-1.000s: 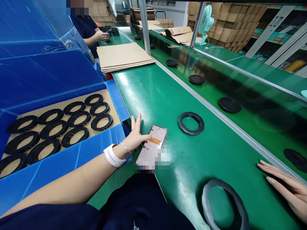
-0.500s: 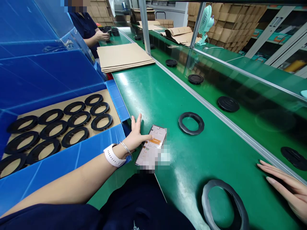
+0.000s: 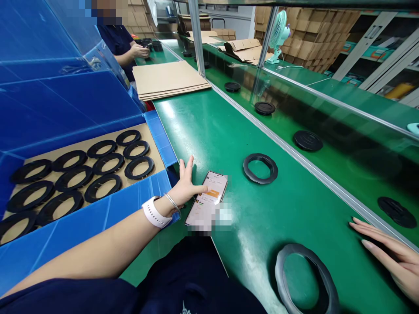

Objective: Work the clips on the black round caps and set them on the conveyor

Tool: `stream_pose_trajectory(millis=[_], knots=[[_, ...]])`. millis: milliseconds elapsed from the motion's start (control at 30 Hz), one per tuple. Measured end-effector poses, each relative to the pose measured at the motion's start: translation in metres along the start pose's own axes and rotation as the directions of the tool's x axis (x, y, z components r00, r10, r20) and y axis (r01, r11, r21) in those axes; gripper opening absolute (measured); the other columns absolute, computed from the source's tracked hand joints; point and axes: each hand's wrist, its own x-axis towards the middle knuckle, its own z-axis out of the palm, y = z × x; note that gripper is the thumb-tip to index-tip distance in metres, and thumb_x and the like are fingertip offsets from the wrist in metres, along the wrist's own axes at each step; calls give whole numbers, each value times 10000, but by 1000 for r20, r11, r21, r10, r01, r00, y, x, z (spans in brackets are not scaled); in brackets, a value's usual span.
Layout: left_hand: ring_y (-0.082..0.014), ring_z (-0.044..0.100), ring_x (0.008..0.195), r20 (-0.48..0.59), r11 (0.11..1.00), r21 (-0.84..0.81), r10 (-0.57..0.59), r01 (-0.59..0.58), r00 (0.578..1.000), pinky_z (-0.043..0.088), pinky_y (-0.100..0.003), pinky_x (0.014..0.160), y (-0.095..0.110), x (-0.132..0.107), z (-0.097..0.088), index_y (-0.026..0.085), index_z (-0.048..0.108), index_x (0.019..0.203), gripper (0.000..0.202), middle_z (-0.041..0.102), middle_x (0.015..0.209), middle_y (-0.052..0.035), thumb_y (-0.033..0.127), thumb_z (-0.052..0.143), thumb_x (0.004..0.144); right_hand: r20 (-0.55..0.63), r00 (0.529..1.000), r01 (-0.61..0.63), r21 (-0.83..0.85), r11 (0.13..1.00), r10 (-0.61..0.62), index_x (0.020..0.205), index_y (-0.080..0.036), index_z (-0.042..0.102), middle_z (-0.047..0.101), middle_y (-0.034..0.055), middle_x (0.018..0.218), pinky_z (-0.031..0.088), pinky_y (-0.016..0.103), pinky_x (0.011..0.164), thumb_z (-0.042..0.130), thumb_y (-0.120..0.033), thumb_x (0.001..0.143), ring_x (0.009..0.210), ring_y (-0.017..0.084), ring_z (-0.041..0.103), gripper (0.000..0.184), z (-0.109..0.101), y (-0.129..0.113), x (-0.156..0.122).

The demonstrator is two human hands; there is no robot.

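Observation:
My left hand (image 3: 184, 188) is spread at the table's left edge, its thumb on the lit screen of a phone (image 3: 207, 200) that lies on the green tabletop. On the right, my right hand (image 3: 389, 257) rests on the table with its fingers stretched out and nothing in it. Nearest to it is a large black ring (image 3: 284, 274) with a wavy outer edge, close to the front. Farther back lies a similar black ring (image 3: 260, 168), touched by neither hand.
On the left, a blue box (image 3: 131, 192) holds several black rings (image 3: 108, 163) on cardboard. Flat cardboard sheets (image 3: 170, 78) are stacked at the back. Black round parts (image 3: 307, 140) sit on a green belt behind a metal rail (image 3: 278, 135). A co-worker (image 3: 119, 48) stands at far left.
The black round parts on the belt have shifted slightly toward the left. Both hands, the phone and the rings on the table stay about where they were.

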Motion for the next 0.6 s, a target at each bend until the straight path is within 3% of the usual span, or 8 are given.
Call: stream_pose_trajectory(millis=[200,400,600], knots=[[-420,-81,1525,3,999,35,-8,8,1000,71,-569,1235,-1,1,0,324,-31,1613,1482,-353,1601,-132,470,947,508,44,998,53,-7,999,-52,1274,-364,667,578,8,1398,324,589,1200,604,-503,931,1287,344,542,375,-3,8,-2],[-334,-143,1532,-17,990,-137,-37,34,999,20,-535,1242,5,-1,2,311,26,1619,1153,-336,1620,-60,475,759,745,49,998,37,-12,999,-37,1269,-368,671,582,2,1394,334,565,1188,600,-519,925,1292,343,538,383,-2,4,1],[-351,-126,1530,-9,987,-156,-27,25,1000,34,-557,1242,0,1,2,357,37,1614,1122,-325,1626,-28,507,760,769,42,998,50,-31,998,-48,1266,-407,664,587,-21,1386,354,539,1179,595,-518,922,1281,336,549,369,-2,2,0]])
